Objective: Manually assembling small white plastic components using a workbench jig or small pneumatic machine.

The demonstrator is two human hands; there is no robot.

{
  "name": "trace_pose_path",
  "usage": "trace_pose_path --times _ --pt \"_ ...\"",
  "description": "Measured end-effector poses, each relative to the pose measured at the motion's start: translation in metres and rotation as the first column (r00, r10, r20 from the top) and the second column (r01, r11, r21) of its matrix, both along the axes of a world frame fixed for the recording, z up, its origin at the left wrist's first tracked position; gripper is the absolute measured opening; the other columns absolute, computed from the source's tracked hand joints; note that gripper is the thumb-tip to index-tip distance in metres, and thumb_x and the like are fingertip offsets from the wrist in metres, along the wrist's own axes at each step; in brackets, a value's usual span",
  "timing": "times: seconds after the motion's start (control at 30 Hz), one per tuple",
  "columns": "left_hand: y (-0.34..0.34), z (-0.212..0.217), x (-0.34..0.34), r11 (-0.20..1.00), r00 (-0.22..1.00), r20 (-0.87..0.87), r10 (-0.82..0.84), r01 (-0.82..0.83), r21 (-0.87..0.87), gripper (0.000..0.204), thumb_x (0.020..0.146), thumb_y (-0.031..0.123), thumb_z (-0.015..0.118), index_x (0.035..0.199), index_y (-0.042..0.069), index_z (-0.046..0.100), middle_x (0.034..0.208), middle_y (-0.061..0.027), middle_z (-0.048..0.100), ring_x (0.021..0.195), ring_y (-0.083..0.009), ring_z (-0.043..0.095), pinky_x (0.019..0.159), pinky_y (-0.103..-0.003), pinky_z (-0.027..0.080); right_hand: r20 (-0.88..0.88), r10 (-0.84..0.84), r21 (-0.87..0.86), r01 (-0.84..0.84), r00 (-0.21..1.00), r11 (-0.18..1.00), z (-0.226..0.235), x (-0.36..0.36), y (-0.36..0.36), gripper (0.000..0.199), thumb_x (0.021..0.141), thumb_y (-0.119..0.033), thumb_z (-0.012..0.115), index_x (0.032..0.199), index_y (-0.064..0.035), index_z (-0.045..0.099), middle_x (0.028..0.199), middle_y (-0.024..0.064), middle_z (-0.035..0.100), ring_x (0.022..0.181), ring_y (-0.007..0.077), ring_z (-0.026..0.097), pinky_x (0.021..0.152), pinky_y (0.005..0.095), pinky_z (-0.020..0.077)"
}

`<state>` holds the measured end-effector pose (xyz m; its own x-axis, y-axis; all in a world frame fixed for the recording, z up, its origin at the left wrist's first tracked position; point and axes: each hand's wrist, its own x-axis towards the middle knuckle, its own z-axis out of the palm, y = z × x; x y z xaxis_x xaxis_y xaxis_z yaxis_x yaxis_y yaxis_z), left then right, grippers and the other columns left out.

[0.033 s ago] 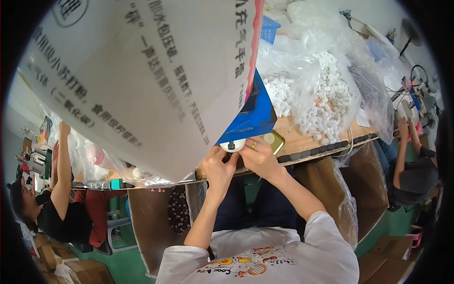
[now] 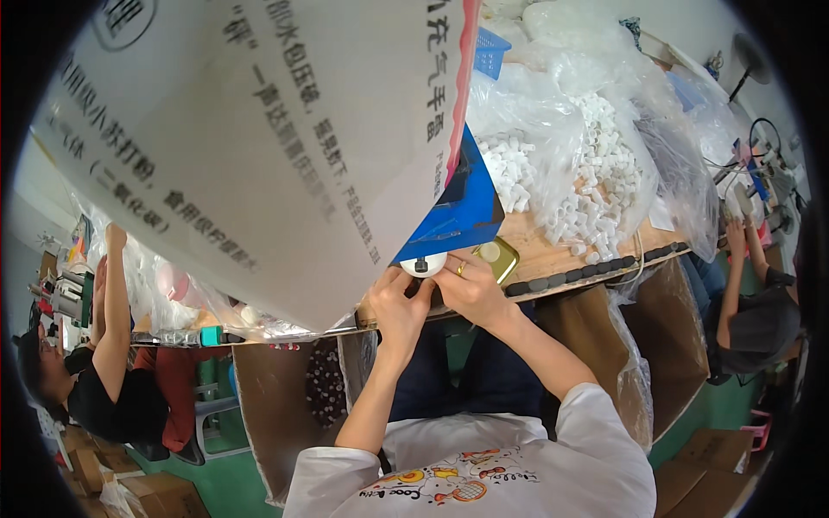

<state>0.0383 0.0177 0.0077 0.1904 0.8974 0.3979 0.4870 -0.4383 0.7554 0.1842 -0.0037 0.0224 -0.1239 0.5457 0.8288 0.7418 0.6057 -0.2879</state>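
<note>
Both hands, the left hand [image 2: 399, 304] and right hand [image 2: 471, 289], pinch a small white round part [image 2: 423, 263] together at the table's [image 2: 553, 255] near edge, held close beneath a big printed bag [image 2: 259, 147] for fine fingertip work.

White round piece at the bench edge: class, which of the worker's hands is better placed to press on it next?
Probably the left hand: its fingertips already touch the white round piece, while the right hand rests just beside it.

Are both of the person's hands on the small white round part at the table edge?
Yes. The left hand and the right hand meet at the small white round part, with fingers touching it from below.
</note>
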Motion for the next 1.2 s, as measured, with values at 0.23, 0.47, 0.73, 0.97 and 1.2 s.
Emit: trace_pose_path --times 0.23,0.47,0.73,0.97,1.2 --pt "-0.007 -0.004 -0.016 0.992 0.997 0.061 -0.041 0.033 0.124 0.032 0.071 0.005 0.083 0.1 -0.002 0.071 0.087 -0.0113 0.068 0.08 -0.0286 0.063 0.072 -0.038 0.048 -0.167 -0.015 -0.294 -0.035 0.986 0.955 -0.01 0.046 0.005 0.029 0.079 0.001 0.065 0.106 -0.0066 0.073 0.11 0.0104 0.072 0.104 0.0296 0.067 0.085 0.0388 0.0559" --pt "0.002 -0.003 -0.011 0.996 0.996 0.011 -0.087 0.087 -0.011 0.038 0.072 0.004 0.083 0.109 0.003 0.072 0.096 -0.0136 0.072 0.088 -0.0295 0.067 0.077 -0.037 0.05 0.14 -0.146 -0.622 0.201 0.979 0.757 0.004 0.099 0.04 0.028 0.076 0.0 0.066 0.101 -0.0085 0.074 0.112 0.0063 0.066 0.111 0.0277 0.062 0.087 0.0405 0.0527" --pt "0.004 0.0 -0.001 0.93 0.685 0.726 0.06 0.225 -0.289 0.027 0.074 -0.001 0.079 0.1 -0.004 0.075 0.104 -0.0122 0.074 0.099 -0.0208 0.067 0.091 -0.035 0.05 -0.497 -0.114 -0.438 -0.135 0.86 0.889 -0.003 0.044 0.021 0.02 0.091 -0.011 0.067 0.109 -0.0029 0.07 0.103 0.013 0.071 0.09 0.024 0.069 0.08 0.0336 0.0537" --pt "-0.024 0.064 -0.143 0.91 0.87 -0.485 -0.09 -0.126 -0.394 0.034 0.069 0.013 0.085 0.098 0.0 0.073 0.079 -0.0146 0.07 0.074 -0.0269 0.068 0.072 -0.038 0.052 -0.684 -0.069 -0.467 -0.363 0.727 0.807 -0.013 0.011 0.007 0.023 0.081 -0.002 0.074 0.103 -0.0008 0.07 0.095 0.0118 0.073 0.091 0.0227 0.07 0.08 0.0333 0.0535" --pt "0.044 0.063 -0.124 0.962 0.975 -0.096 0.2 -0.214 -0.167 0.029 0.091 0.023 0.071 0.101 -0.004 0.07 0.077 -0.0147 0.07 0.068 -0.0161 0.065 0.065 -0.035 0.05 -0.013 -0.019 -0.3 0.014 1.0 0.954 -0.014 0.004 -0.001 0.014 0.069 0.0 0.071 0.082 -0.0045 0.066 0.078 0.0091 0.066 0.084 0.0283 0.066 0.072 0.041 0.0524"
